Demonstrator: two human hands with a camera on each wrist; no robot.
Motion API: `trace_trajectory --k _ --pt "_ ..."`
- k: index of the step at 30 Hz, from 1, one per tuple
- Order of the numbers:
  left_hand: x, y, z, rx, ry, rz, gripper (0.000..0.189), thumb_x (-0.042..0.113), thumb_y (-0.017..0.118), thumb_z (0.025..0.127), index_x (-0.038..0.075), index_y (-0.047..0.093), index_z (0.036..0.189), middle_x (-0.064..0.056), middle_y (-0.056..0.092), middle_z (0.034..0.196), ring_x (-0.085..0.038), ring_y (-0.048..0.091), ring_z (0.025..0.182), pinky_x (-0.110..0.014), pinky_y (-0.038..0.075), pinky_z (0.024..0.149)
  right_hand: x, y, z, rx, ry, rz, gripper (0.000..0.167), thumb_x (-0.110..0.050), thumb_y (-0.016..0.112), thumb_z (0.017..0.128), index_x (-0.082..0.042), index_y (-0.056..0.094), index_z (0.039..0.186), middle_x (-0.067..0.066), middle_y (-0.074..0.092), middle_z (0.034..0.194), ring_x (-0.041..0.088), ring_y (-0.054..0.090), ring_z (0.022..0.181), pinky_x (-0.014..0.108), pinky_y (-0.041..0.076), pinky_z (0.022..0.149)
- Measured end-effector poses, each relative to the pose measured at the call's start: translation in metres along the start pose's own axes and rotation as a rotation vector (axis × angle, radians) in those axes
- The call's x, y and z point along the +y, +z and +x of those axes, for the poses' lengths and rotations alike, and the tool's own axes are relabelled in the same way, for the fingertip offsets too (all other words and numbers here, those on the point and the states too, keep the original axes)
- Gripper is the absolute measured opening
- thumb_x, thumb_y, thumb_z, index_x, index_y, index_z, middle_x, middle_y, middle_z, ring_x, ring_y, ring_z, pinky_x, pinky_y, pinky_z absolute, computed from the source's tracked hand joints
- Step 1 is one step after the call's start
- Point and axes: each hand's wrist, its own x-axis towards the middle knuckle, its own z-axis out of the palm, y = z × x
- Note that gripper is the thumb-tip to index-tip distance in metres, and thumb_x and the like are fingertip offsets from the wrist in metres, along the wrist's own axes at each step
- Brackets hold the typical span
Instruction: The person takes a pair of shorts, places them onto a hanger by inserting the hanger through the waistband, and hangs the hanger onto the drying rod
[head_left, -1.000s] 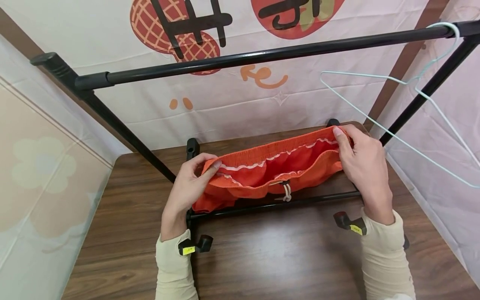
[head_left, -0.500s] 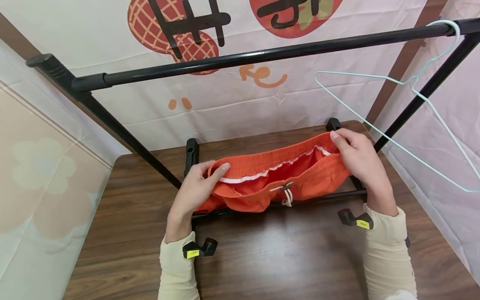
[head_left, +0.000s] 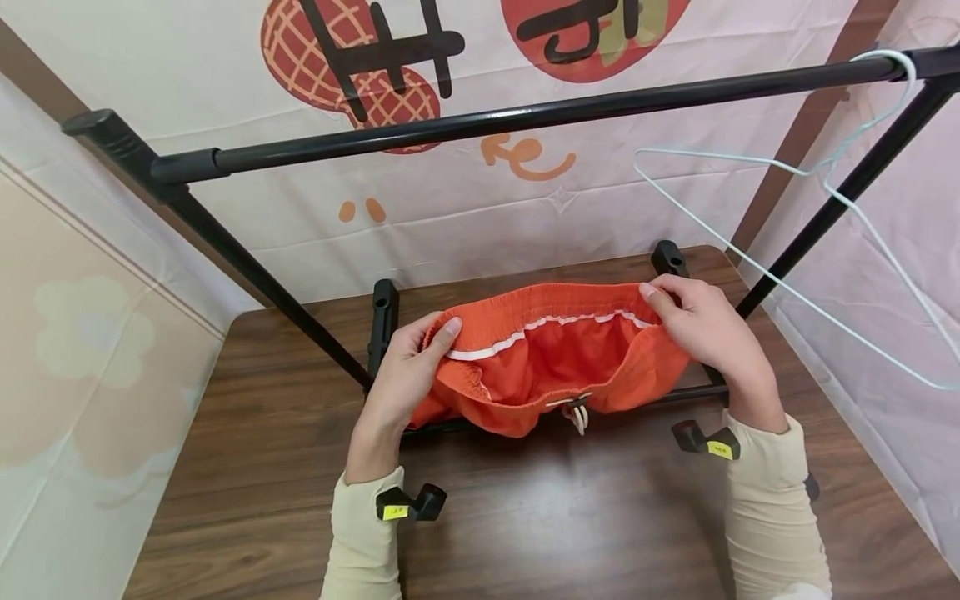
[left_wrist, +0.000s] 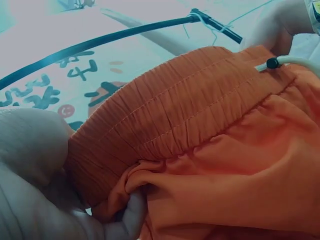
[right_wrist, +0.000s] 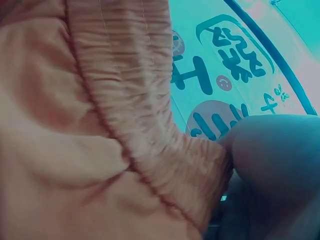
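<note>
Orange shorts (head_left: 495,408) with a gathered elastic waistband (left_wrist: 165,110) and a pale drawstring with a dark toggle (head_left: 579,408) are stretched between both hands. My left hand (head_left: 401,371) pinches the left end of the waistband, thumb on the inner side. At the other end my right hand (head_left: 708,325) pinches the waistband, thumb on top. The waist opening faces up and shows the red-orange inside with a white seam. In the right wrist view the gathered waistband (right_wrist: 130,85) fills much of the frame. The lower part of the shorts is hidden from the head view.
A black clothes rack stands on the wooden table (head_left: 525,517), its top bar (head_left: 525,121) crossing above the hands. A pale blue wire hanger (head_left: 757,267) hangs at the bar's right end. Printed cloth (head_left: 450,225) covers the back wall.
Both hands have come somewhat closer together, the left shifting right and the right shifting left and down. The waist of the shorts now gapes wider and sits a little lower in view.
</note>
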Motion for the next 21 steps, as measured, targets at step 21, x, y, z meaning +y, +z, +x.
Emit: trace_trajectory --k 21 --pt "0.010 0.011 -0.010 0.048 0.112 0.425 0.024 0.037 0.058 0.108 0.025 0.071 0.124 -0.004 0.072 0.107 -0.021 0.063 0.092 -0.035 0.056 0.082 -0.014 -0.009 -0.020 0.045 -0.081 -0.043 0.038 -0.040 0.055 0.109 -0.011 0.070 0.128 0.011 0.077 0.109 0.026 0.070 0.096 0.038 0.052 0.079"
